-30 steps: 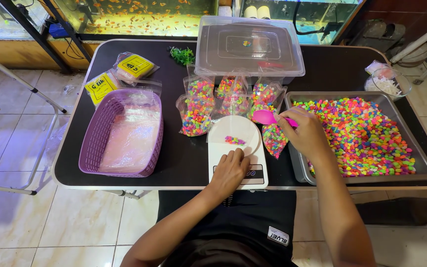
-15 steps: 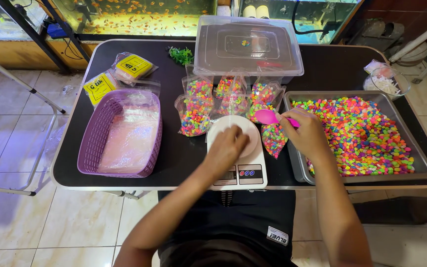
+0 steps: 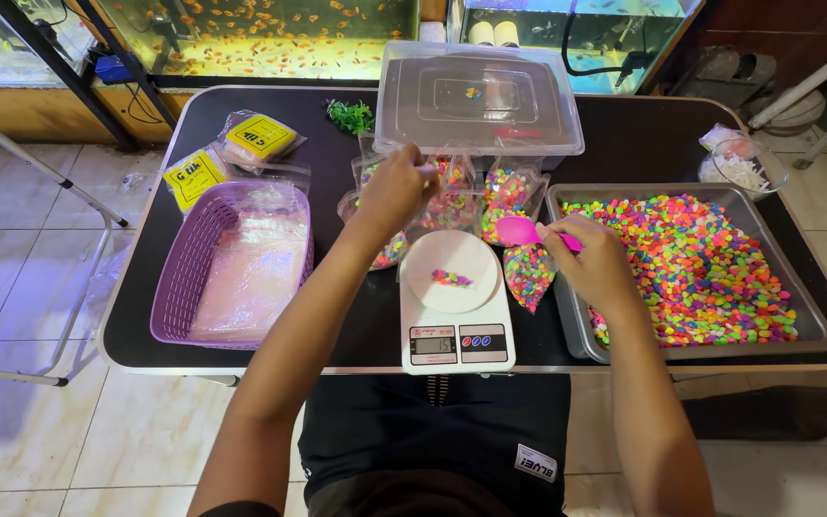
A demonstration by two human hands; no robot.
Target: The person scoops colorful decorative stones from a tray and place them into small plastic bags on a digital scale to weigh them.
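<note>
left hand (image 3: 396,190): up behind the scale, fingers pinched on the top of a bag of pebbles (image 3: 447,182)
right hand (image 3: 593,263): closed round one pink scoop (image 3: 519,231), at the tray (image 3: 815,316) edge
scale (image 3: 454,302): one, few pebbles on it
filled bags: about four

A black counter (image 3: 614,148) carried a purple basket (image 3: 184,278) at left, a white scale (image 3: 455,306) at centre, a grey tray (image 3: 815,316) of coloured pebbles at right, and a clear lidded box (image 3: 479,101) at top.
</note>
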